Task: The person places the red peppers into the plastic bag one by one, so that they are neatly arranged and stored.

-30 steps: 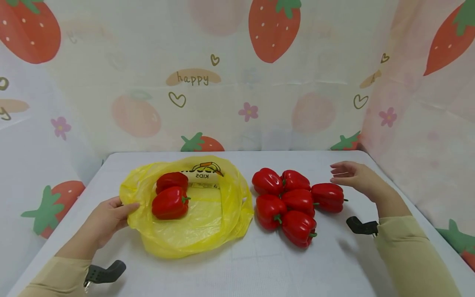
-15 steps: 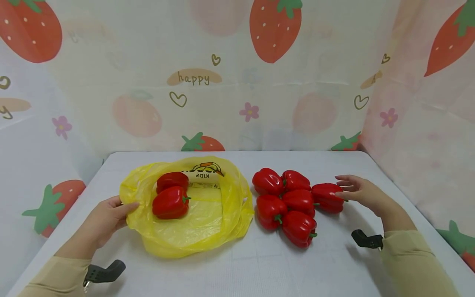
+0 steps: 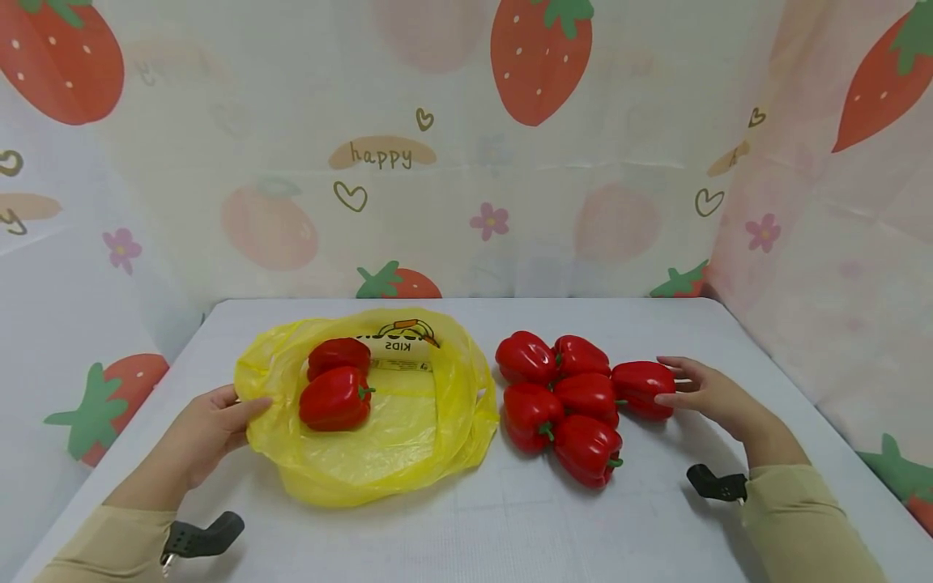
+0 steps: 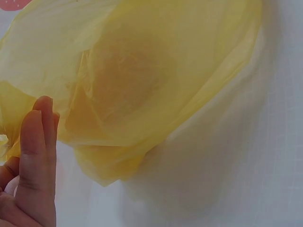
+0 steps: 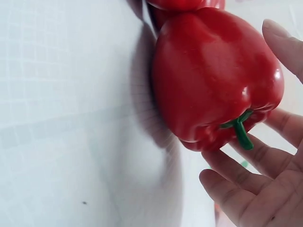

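Observation:
My left hand (image 3: 207, 433) pinches the left rim of a yellow plastic bag (image 3: 462, 397), thumb over the film. The bag's mouth gapes upward, and two red bell peppers (image 3: 335, 398) lie inside on its left side. In the left wrist view the bag's film (image 4: 189, 52) fills much of the picture. Over on the right, my right hand (image 3: 729, 409) is at the stem end of the rightmost red bell pepper (image 5: 215, 75). Its fingers (image 5: 236, 175) reach behind that pepper; the thumb stands apart from it in the right wrist view.
Several more red bell peppers (image 3: 586, 397) lie clustered right of the bag, close against the rightmost one. A white-covered table (image 3: 466, 534) bears everything. Strawberry-print cloth (image 3: 452, 227) hangs behind and at both sides.
My right hand has come down toward the near side of the table, its fingers now around the rightmost bell pepper's stem end. The left hand and the bag have stayed put.

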Demonstrator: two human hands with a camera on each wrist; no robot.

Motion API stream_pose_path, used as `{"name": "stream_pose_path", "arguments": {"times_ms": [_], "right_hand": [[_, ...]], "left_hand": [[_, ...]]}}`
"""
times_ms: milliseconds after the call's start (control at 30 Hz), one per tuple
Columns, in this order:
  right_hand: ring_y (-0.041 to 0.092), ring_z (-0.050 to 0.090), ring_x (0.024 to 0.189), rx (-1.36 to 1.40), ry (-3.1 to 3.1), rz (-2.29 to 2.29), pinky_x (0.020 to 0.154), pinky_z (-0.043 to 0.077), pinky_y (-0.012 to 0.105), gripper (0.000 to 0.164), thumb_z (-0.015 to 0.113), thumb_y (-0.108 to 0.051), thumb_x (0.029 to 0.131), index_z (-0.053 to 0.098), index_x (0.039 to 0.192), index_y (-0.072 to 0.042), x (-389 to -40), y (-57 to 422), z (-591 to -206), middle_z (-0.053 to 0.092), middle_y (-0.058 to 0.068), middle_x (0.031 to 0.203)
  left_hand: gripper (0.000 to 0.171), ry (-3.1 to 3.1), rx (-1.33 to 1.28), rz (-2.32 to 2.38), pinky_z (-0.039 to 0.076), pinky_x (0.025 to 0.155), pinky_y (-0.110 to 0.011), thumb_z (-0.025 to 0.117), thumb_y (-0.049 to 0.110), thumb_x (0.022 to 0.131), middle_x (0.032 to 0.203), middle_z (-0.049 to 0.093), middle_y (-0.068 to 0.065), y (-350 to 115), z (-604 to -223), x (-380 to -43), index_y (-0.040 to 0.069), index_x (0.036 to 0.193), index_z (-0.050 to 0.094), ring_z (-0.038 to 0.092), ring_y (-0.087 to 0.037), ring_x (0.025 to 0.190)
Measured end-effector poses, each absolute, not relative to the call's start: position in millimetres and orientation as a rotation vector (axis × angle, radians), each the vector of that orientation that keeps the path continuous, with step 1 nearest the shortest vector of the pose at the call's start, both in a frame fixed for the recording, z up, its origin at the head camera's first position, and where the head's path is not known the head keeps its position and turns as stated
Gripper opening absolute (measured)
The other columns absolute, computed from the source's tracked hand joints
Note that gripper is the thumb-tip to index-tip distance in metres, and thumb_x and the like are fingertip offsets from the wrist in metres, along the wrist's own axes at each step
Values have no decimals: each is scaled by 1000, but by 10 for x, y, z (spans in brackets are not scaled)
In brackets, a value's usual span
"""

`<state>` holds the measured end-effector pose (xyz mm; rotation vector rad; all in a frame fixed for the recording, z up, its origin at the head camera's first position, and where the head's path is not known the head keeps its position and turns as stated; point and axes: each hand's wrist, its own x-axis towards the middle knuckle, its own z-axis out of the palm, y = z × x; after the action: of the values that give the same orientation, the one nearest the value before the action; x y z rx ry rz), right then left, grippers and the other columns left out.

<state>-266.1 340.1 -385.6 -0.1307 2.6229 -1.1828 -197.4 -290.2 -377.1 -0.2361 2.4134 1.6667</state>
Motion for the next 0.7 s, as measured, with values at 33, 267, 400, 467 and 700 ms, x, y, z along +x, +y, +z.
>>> {"name": "stream_pose_path", "arguments": {"times_ms": [33, 267, 400, 467, 700], "right_hand": [[46, 34, 122, -127, 2622, -1185, 90, 41, 58, 84, 68, -40, 79, 23, 144, -8, -2662, 3403, -3865, 31, 29, 138], [45, 33, 122, -120, 2624, -1187, 90, 41, 57, 82, 68, -38, 80, 26, 142, -7, -2661, 3429, -3905, 33, 27, 136], [44, 33, 122, -100, 2614, -1191, 90, 41, 56, 81, 68, -38, 79, 27, 142, -6, -2652, 3438, -3929, 34, 27, 136], [44, 32, 122, -86, 2610, -1191, 91, 41, 56, 82, 68, -39, 79, 27, 141, -6, -2648, 3442, -3941, 34, 26, 137], [43, 32, 123, -48, 2590, -1210, 93, 39, 56, 83, 68, -40, 79, 26, 141, -3, -2630, 3454, -3977, 33, 26, 137]], "left_hand": [[73, 2415, -231, 1666, 51, 82, -26, 55, 46, 87, 127, 49, -12, -2905, -3770, -1973, 0, 138, 31, 59, -11, 93], [74, 2421, -219, 1664, 51, 82, -27, 55, 47, 87, 127, 49, -12, -2903, -3750, -1949, 0, 139, 31, 59, -11, 93], [74, 2421, -213, 1678, 51, 82, -26, 55, 47, 87, 125, 50, -9, -2920, -3751, -1934, 1, 139, 31, 59, -10, 93], [73, 2415, -204, 1697, 51, 82, -26, 54, 47, 87, 123, 52, -7, -2934, -3752, -1928, 0, 139, 31, 60, -9, 93], [70, 2394, -198, 1745, 51, 81, -25, 55, 45, 88, 111, 57, 2, -2975, -3740, -1899, -1, 137, 34, 61, -9, 90]]}}
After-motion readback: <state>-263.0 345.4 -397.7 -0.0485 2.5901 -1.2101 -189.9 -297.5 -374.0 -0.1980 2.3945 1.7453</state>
